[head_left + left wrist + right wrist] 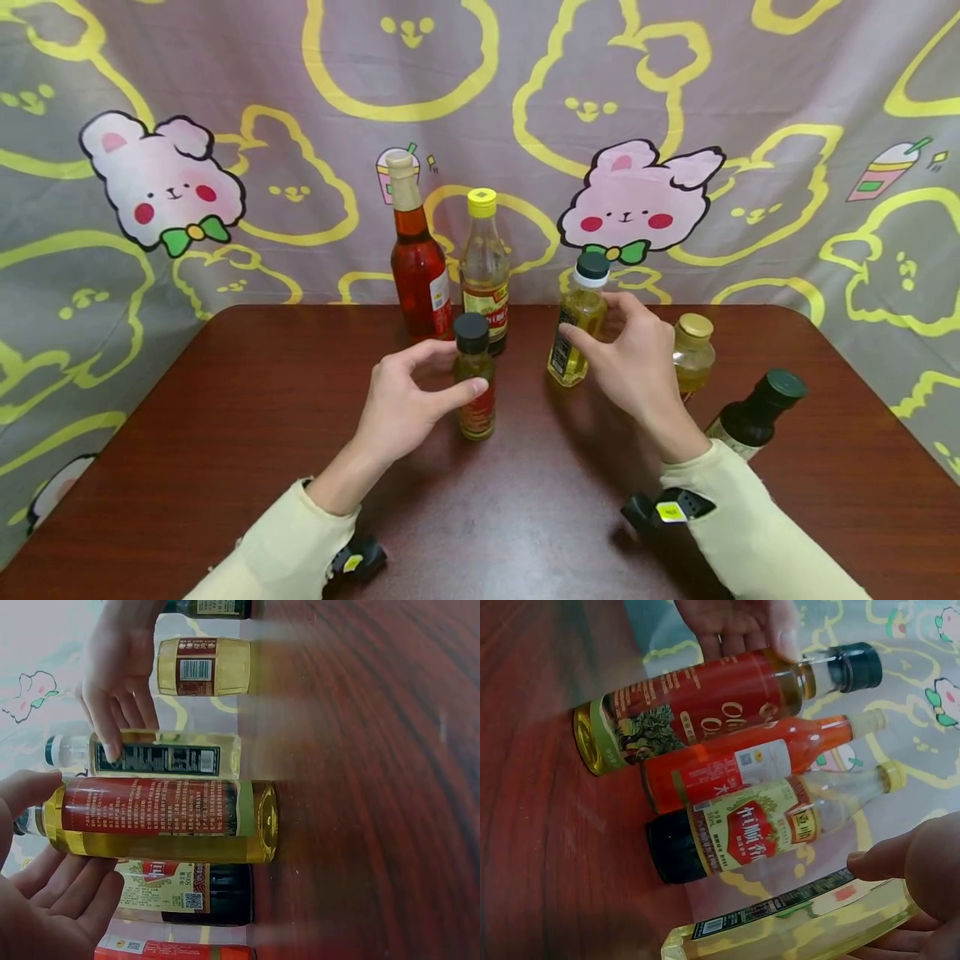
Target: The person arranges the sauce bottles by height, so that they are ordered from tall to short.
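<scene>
My left hand (397, 404) holds a small olive oil bottle (477, 412) with a dark cap and red label, thumb on one side and fingers on the other. In the right wrist view the olive oil bottle (697, 709) shows its printed front. To its right, my right hand (637, 358) grips a squarish bottle of yellow oil (572, 362) with a dark green cap, white collar and black label. In the left wrist view this second oil bottle (161, 756) appears beside the first. Both bottles are nearly upright at the tabletop; whether their bases touch it I cannot tell.
Behind stand a tall bottle of red liquid (418, 279) and a yellow-capped bottle of dark liquid (483, 275). Right of my right hand are a gold-capped jar-like oil bottle (695, 354) and a dark, green-capped bottle (757, 408). A patterned curtain (300, 67) hangs behind the brown table (247, 400).
</scene>
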`<act>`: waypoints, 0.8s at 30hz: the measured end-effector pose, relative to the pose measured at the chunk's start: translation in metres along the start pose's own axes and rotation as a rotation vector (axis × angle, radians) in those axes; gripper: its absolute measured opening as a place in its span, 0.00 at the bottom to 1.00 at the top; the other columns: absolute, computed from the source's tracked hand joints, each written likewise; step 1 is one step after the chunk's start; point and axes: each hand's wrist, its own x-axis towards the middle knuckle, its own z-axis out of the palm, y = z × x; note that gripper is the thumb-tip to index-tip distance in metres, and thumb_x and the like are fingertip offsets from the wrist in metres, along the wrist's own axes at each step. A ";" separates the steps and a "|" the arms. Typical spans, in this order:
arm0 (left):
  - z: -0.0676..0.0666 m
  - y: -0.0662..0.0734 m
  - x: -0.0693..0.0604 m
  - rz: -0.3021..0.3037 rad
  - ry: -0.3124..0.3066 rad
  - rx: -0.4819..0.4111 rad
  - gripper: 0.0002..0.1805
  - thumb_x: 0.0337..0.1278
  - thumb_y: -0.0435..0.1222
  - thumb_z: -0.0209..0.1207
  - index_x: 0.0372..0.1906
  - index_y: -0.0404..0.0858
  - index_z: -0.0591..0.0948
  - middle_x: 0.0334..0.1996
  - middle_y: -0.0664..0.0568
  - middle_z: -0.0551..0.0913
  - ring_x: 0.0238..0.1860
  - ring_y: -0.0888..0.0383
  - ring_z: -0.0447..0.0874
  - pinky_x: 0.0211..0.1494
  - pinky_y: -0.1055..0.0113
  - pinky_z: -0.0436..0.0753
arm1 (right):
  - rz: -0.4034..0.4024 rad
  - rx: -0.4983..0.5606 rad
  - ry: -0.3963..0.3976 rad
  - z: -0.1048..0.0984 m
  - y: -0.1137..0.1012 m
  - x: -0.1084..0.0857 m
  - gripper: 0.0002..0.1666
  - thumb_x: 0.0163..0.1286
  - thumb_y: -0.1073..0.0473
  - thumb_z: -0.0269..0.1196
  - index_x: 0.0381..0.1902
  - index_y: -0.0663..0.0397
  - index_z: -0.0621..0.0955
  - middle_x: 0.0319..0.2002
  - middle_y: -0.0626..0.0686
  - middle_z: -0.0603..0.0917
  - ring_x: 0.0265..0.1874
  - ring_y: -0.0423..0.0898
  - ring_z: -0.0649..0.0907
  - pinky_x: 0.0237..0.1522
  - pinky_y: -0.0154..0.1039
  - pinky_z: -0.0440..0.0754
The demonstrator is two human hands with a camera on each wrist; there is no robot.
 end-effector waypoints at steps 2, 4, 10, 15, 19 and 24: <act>0.000 0.000 0.000 0.003 -0.001 0.001 0.24 0.52 0.41 0.80 0.57 0.46 0.88 0.50 0.53 0.92 0.52 0.54 0.90 0.62 0.51 0.86 | 0.008 0.007 0.006 0.007 0.001 0.005 0.35 0.66 0.49 0.77 0.64 0.60 0.81 0.54 0.63 0.90 0.52 0.59 0.89 0.53 0.57 0.88; 0.000 -0.001 0.000 0.004 0.001 0.004 0.25 0.52 0.41 0.80 0.57 0.46 0.88 0.50 0.53 0.92 0.52 0.55 0.90 0.62 0.51 0.86 | 0.015 0.015 0.011 0.013 0.001 0.010 0.35 0.66 0.48 0.77 0.64 0.60 0.81 0.54 0.63 0.90 0.52 0.59 0.90 0.53 0.57 0.89; 0.000 -0.001 0.000 0.000 0.003 0.008 0.25 0.52 0.42 0.80 0.57 0.47 0.88 0.50 0.53 0.92 0.52 0.55 0.90 0.61 0.52 0.86 | 0.034 0.048 0.013 0.028 0.000 0.026 0.35 0.67 0.48 0.76 0.65 0.61 0.81 0.53 0.62 0.90 0.52 0.58 0.90 0.52 0.56 0.90; 0.000 -0.002 0.000 0.005 -0.007 0.002 0.24 0.53 0.42 0.80 0.57 0.48 0.88 0.50 0.54 0.92 0.52 0.55 0.90 0.60 0.53 0.87 | 0.037 0.073 0.024 0.039 -0.003 0.036 0.35 0.67 0.48 0.76 0.65 0.61 0.81 0.53 0.62 0.91 0.53 0.58 0.90 0.52 0.56 0.89; -0.001 -0.002 0.000 0.007 -0.012 -0.001 0.25 0.53 0.42 0.80 0.57 0.48 0.88 0.50 0.53 0.92 0.52 0.55 0.90 0.60 0.52 0.87 | 0.033 0.100 0.037 0.046 -0.005 0.041 0.34 0.66 0.48 0.77 0.63 0.60 0.82 0.51 0.62 0.90 0.51 0.58 0.89 0.51 0.55 0.89; -0.001 -0.002 0.001 0.008 -0.021 -0.007 0.25 0.53 0.42 0.79 0.58 0.47 0.87 0.51 0.53 0.92 0.53 0.55 0.90 0.60 0.52 0.87 | 0.035 0.113 0.043 0.058 -0.007 0.043 0.34 0.65 0.47 0.78 0.62 0.59 0.82 0.51 0.61 0.90 0.51 0.57 0.89 0.49 0.54 0.90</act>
